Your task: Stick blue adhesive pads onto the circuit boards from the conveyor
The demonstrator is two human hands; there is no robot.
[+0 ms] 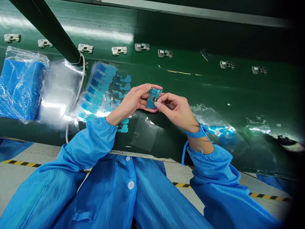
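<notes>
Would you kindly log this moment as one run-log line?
left hand: holds circuit board | right hand: pinches board edge | blue sticker sheets left | metal parts on green belt

Overhead glare on green belt (pixel 166 28), dark warped right edge.

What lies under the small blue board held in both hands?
Under the blue board, the green belt and a clear film sheet show. The board's underside is hidden by fingers.

Blue packet (pixel 20 89) cut by left edge, far-right belt items (pixel 286 141) blurred — small board (pixel 153 98) partly hidden by fingers.
</notes>
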